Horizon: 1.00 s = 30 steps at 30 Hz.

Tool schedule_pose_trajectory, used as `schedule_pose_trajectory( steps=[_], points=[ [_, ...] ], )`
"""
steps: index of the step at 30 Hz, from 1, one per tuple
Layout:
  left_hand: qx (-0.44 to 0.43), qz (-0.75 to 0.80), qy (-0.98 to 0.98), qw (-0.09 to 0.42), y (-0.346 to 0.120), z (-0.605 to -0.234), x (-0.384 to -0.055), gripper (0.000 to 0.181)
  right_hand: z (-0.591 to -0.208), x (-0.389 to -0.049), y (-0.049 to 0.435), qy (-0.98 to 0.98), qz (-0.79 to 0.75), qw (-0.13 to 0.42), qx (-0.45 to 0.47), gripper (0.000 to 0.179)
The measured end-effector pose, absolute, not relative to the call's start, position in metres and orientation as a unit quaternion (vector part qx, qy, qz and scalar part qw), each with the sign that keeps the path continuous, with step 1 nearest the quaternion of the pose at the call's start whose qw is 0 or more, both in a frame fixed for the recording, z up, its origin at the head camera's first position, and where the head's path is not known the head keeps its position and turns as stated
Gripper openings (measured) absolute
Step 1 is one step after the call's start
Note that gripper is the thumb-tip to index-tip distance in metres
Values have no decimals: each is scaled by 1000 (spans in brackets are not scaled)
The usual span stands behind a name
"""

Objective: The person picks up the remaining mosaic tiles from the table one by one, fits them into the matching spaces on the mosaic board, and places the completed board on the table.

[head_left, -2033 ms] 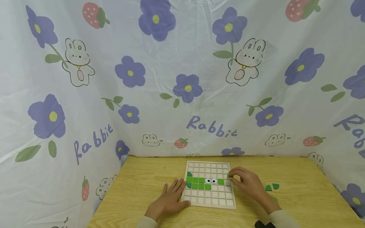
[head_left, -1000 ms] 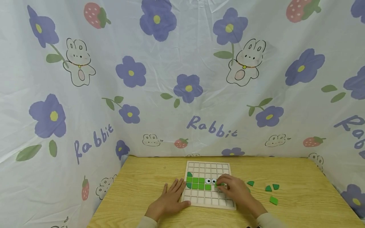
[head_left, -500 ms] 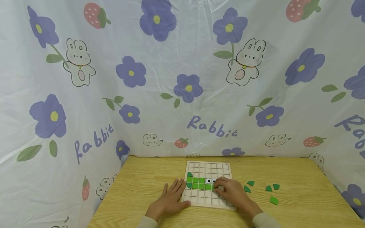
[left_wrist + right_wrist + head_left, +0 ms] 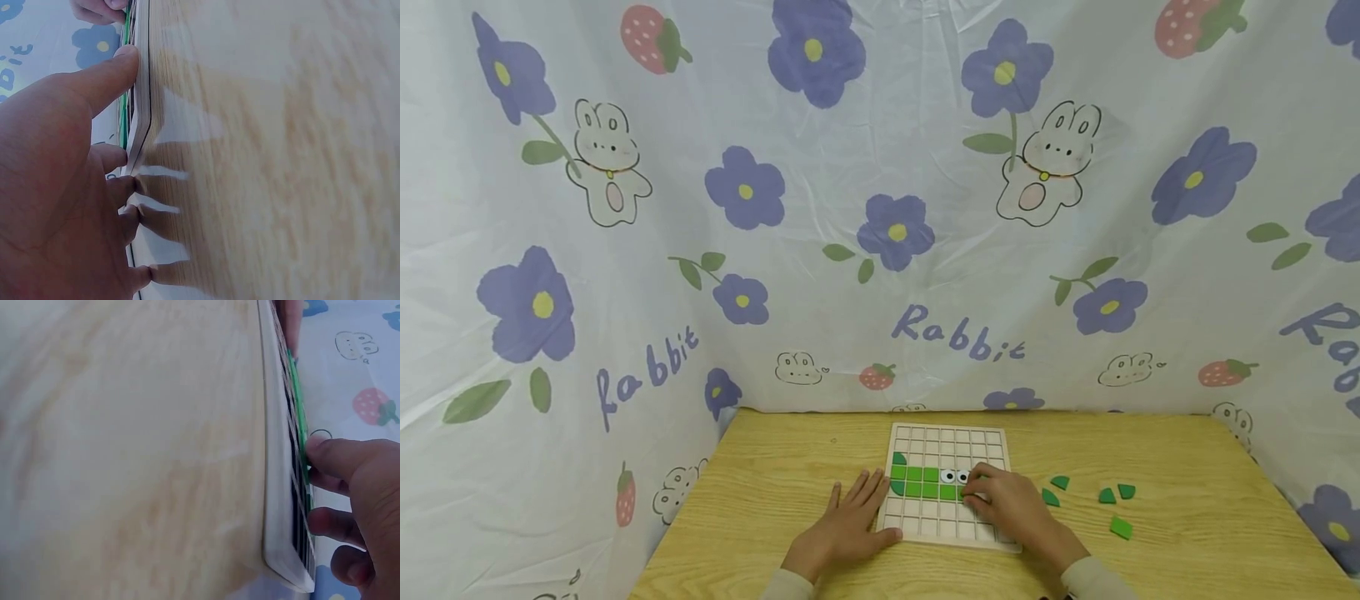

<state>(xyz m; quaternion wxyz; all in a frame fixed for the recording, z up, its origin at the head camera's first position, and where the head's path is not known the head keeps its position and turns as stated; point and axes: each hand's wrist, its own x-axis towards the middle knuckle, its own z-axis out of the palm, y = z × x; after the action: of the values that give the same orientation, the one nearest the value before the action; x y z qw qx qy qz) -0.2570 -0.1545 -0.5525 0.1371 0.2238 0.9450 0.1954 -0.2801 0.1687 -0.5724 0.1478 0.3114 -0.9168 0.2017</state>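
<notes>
A wooden grid board (image 4: 955, 545) lies on the table, carrying rows of bright green square tiles (image 4: 913, 489). Two dark green quarter-round tiles (image 4: 898, 459) sit at its left end, and two eye tiles (image 4: 947, 476) are toward the middle. My right hand (image 4: 1013, 502) pinches a green square tile (image 4: 962, 492) at the lower row's right end; its fingers cover part of the board. In the right wrist view, the thumb (image 4: 337, 455) is against green at the board's surface. My left hand (image 4: 844, 523) rests with spread fingers along the board's left edge, thumb at its near corner.
Right of the board lie several loose dark green quarter-round tiles (image 4: 1059, 482) and one green square tile (image 4: 1121, 527). A white curtain (image 4: 820, 283) printed with flowers and rabbits hangs behind and beside the wooden table (image 4: 775, 467).
My right hand has come from the board's right edge to the lower green row, bringing a green square tile. During the last half second it barely moves. The left hand stays put.
</notes>
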Motion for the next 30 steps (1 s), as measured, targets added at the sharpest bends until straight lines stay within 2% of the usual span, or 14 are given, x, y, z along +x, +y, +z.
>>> schedule_pose_trajectory(
  steps=[10, 30],
  points=[
    [221, 194, 946, 138, -155, -552, -256, 93, -567, -280, 171, -918, 211, 110, 318, 12],
    [224, 195, 945, 140, -154, -553, -257, 93, -569, -277, 173, -919, 221, 98, 312, 13]
  ],
)
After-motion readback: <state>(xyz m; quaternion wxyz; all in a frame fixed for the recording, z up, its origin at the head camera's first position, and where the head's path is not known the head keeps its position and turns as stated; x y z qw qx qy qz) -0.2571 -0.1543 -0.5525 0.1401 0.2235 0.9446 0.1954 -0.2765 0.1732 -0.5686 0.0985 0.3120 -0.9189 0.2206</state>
